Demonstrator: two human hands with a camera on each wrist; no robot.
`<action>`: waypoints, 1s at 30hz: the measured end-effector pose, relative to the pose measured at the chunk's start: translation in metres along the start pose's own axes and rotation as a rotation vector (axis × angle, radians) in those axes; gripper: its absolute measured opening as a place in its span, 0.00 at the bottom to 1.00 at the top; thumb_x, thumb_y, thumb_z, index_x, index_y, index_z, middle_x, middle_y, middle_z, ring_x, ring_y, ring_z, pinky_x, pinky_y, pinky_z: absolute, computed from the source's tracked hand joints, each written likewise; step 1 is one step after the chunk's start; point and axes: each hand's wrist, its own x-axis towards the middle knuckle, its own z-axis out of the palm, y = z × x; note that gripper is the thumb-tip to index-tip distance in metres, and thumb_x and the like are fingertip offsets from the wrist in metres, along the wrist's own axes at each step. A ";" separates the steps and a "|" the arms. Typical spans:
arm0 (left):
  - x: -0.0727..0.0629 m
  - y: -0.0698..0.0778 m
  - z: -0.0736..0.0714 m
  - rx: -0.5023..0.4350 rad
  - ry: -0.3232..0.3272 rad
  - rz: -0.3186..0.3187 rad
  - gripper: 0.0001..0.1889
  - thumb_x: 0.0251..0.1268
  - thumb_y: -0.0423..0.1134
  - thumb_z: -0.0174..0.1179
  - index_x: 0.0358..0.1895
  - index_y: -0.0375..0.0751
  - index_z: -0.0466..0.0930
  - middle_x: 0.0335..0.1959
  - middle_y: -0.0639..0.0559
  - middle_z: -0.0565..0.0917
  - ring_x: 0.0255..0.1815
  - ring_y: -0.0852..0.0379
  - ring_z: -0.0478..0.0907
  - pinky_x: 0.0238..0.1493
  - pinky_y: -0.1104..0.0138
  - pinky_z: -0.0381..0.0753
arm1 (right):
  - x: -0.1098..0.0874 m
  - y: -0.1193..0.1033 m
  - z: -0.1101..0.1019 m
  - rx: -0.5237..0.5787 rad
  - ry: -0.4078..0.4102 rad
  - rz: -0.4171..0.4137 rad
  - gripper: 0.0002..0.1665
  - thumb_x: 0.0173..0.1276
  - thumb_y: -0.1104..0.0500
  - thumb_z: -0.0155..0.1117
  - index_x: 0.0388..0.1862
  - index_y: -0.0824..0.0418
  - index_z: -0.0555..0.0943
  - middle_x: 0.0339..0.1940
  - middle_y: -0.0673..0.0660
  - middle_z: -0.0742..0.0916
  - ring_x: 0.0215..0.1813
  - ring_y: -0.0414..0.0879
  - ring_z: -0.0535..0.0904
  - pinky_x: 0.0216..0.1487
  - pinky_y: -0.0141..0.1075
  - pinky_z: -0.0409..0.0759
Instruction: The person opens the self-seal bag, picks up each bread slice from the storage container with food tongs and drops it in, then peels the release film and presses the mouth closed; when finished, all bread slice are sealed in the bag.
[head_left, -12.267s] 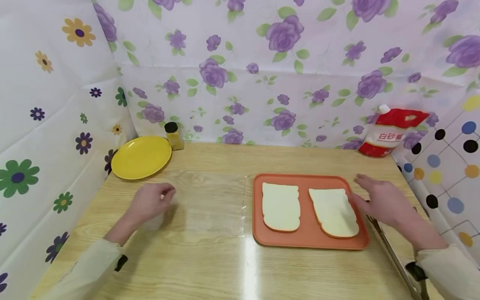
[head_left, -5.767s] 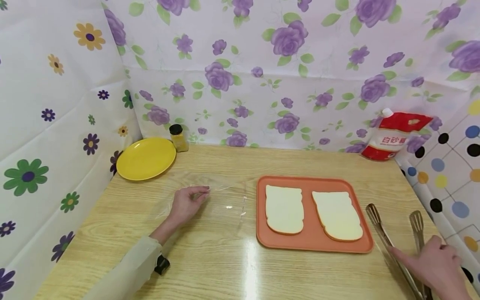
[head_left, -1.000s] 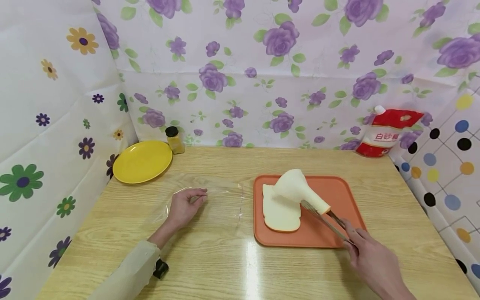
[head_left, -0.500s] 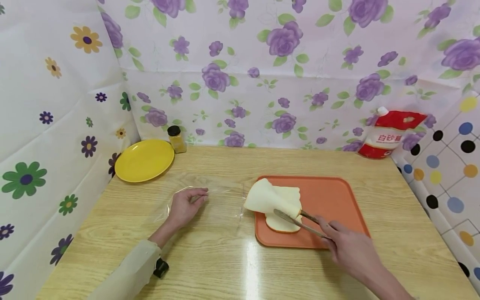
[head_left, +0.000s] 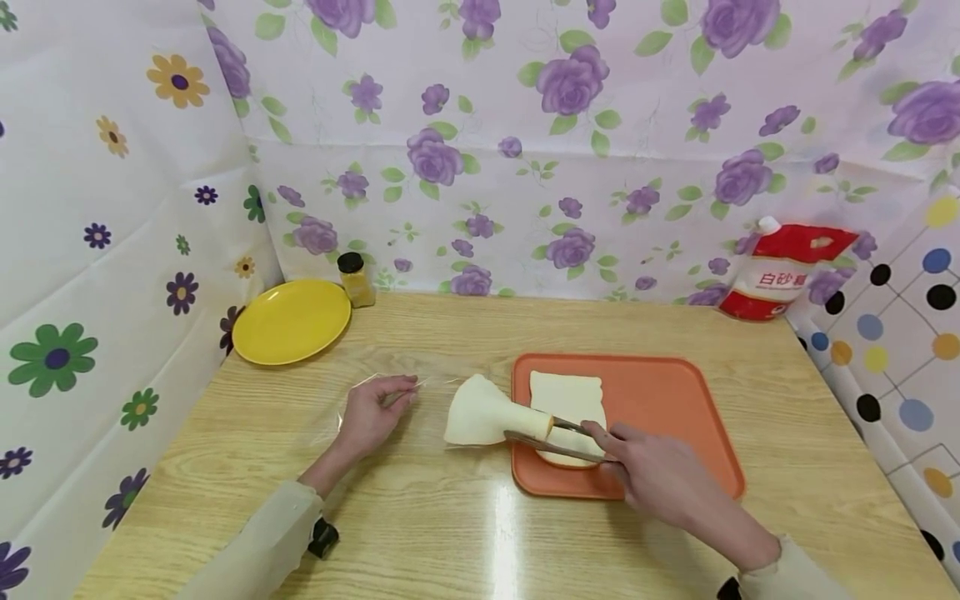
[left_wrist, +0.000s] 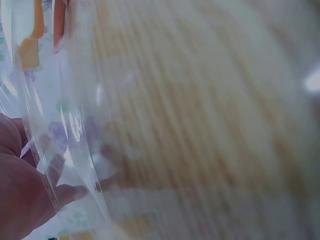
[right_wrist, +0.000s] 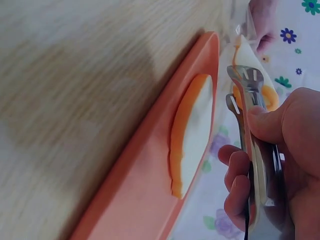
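My left hand [head_left: 375,412] pinches the upper edge of a clear plastic bag [left_wrist: 75,125], lifting its mouth off the wooden table. In my right hand [head_left: 660,475] are metal tongs [right_wrist: 262,165], gripped around the handles. Their tips squeeze one end of a white bread slice [head_left: 480,414] with an orange-brown crust, and the slice curls into a cone. Its wide free end overlaps the right end of the bag in the head view, a little right of my left fingertips. A second bread slice [head_left: 566,393] lies flat on the left half of an orange tray [head_left: 667,400].
A yellow plate [head_left: 291,322] leans at the back left beside a small black-lidded jar [head_left: 356,281]. At the back right a red and white pouch [head_left: 780,271] stands against the patterned wall covering. The tray's raised rim borders the bag's right side.
My left hand has moved right and taken the bag's edge. My right hand has picked up the tongs, gripped the tray's right-hand slice and carried it left, past the other slice, to the bag.
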 end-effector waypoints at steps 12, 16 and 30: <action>0.000 0.006 0.000 0.002 -0.007 0.022 0.08 0.55 0.22 0.71 0.39 0.29 0.88 0.46 0.40 0.87 0.50 0.40 0.84 0.53 0.54 0.81 | 0.039 -0.008 0.008 -0.001 -0.095 -0.097 0.28 0.66 0.56 0.72 0.65 0.53 0.77 0.29 0.45 0.74 0.15 0.36 0.59 0.12 0.30 0.56; -0.001 0.008 0.001 -0.033 -0.007 0.016 0.08 0.56 0.22 0.70 0.39 0.30 0.88 0.46 0.40 0.87 0.51 0.40 0.83 0.54 0.54 0.80 | 0.053 -0.012 0.012 0.001 -0.119 -0.127 0.29 0.67 0.54 0.72 0.66 0.55 0.77 0.29 0.45 0.74 0.15 0.36 0.60 0.13 0.30 0.57; -0.002 0.011 0.004 -0.030 0.044 0.065 0.09 0.56 0.21 0.70 0.40 0.31 0.88 0.46 0.40 0.87 0.52 0.40 0.83 0.58 0.52 0.77 | 0.081 -0.021 0.026 0.028 -0.100 -0.137 0.27 0.68 0.57 0.69 0.65 0.57 0.78 0.30 0.49 0.77 0.15 0.38 0.63 0.13 0.31 0.58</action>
